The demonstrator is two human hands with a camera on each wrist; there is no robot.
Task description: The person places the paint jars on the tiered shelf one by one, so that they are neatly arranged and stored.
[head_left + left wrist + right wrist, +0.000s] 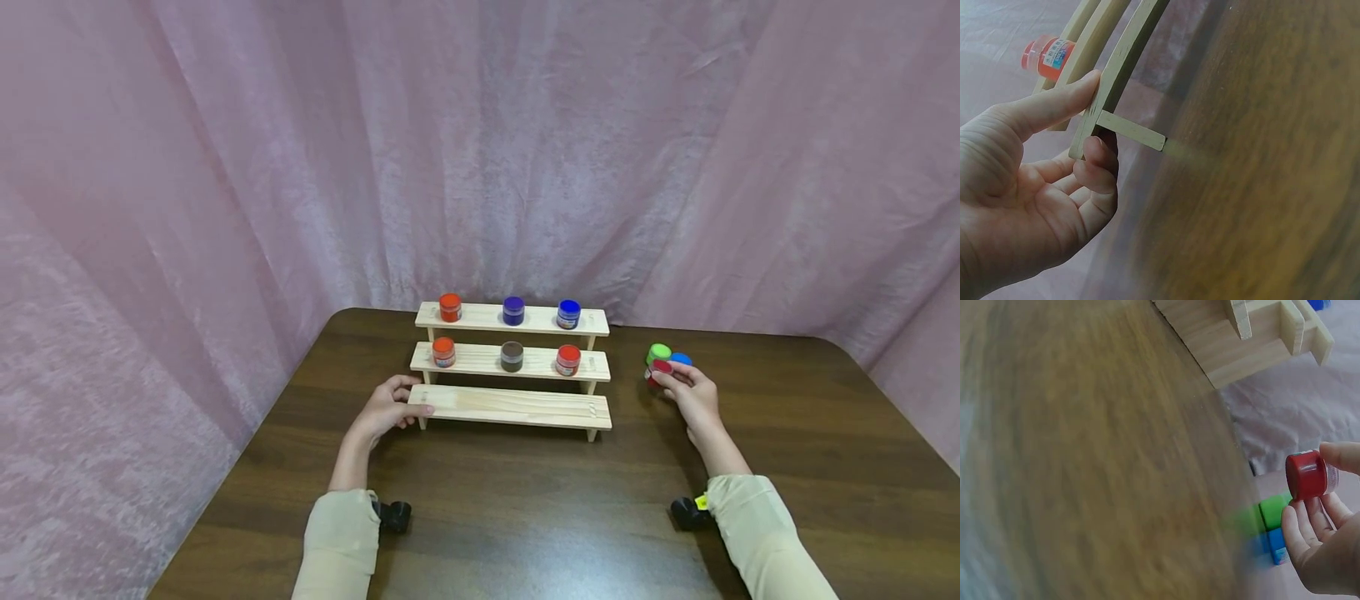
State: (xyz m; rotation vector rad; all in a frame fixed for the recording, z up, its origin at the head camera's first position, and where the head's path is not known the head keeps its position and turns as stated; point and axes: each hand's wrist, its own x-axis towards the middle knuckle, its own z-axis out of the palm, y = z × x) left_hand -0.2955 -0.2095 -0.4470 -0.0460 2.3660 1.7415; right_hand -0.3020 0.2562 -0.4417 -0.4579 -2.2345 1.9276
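Note:
My left hand (387,409) pinches the left end of the lowest wooden shelf board (517,406), thumb on top and fingers beneath, as the left wrist view shows. At the right, my right hand (693,402) holds a dark red paint jar (1307,475) between thumb and fingers. Right behind that jar are a green-lidded paint jar (659,352) and a blue-lidded paint jar (681,358), the latter partly hidden by the hand. The bottom board carries no jars.
On the middle board (477,359) sit an orange jar (444,352), a brown jar (512,357) and a red jar (567,360). The top board (480,317) bears orange (450,307), purple (513,311) and blue (568,314) jars. A pink curtain (480,150) hangs behind the brown table (525,500).

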